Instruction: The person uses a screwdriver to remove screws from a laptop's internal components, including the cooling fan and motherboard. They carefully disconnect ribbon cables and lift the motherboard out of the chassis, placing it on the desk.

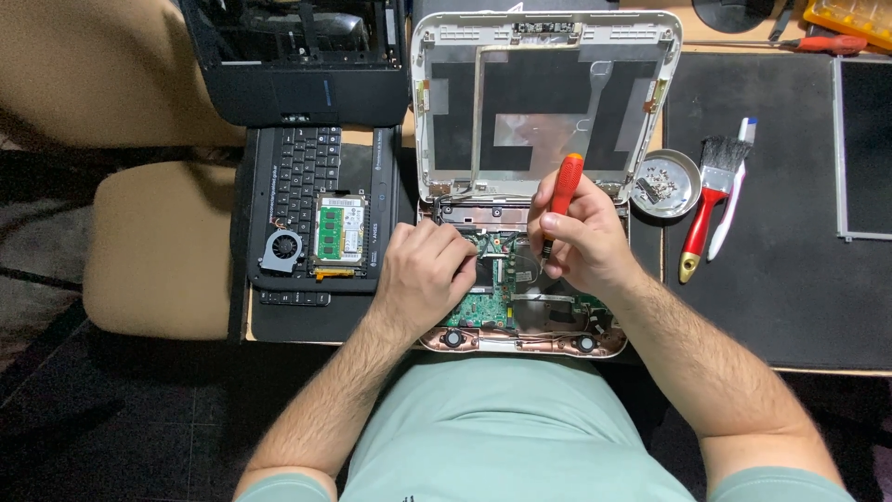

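Observation:
A small opened laptop lies in front of me, its green circuit board bare and its white screen shell tilted back without a panel. My right hand grips a red-handled screwdriver upright, its tip down on the board near the hinge. My left hand rests on the board's left side, fingers curled and pressing down close to the screwdriver tip. What lies under its fingertips is hidden.
A black keyboard at left carries a small fan and a green memory board. A black laptop base lies behind it. At right sit a metal screw dish, a red-handled brush, a loose screen panel and another screwdriver.

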